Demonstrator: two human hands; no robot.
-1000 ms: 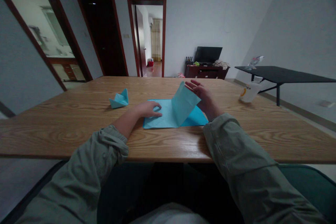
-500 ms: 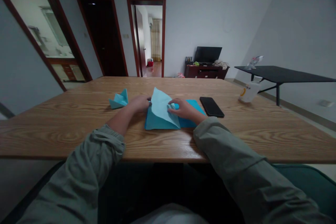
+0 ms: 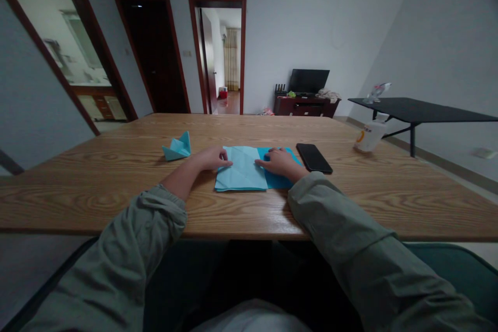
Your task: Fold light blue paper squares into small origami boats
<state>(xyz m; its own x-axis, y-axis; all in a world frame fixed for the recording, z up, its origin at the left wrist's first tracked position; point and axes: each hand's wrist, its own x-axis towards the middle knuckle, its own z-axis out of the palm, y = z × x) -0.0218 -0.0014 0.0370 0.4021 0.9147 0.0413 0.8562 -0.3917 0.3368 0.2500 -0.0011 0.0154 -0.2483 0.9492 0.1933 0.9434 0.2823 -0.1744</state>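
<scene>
A creased light blue sheet of paper (image 3: 245,176) lies flat on the wooden table, over the left part of a brighter blue sheet of paper (image 3: 277,181). At the light sheet's left edge is my left hand (image 3: 212,158), its fingers bent and its thumb on top of the paper, closed on that edge. My right hand (image 3: 282,163) rests on the brighter sheet with fingers apart, its thumb reaching the light sheet's right edge. Left of my left hand stands a folded light blue paper shape (image 3: 177,147) with raised points.
A black phone (image 3: 314,158) lies just right of the papers. Farther right stands a whitish translucent container (image 3: 369,136) with an orange mark. The wooden table's front edge (image 3: 237,236) runs close to my body. A black table (image 3: 420,109) stands beyond at right.
The light blue sheet, raised and bent upward before, now lies flat. My left hand has come slightly right and down onto its edge; my right hand has shifted slightly right, its fingers more spread.
</scene>
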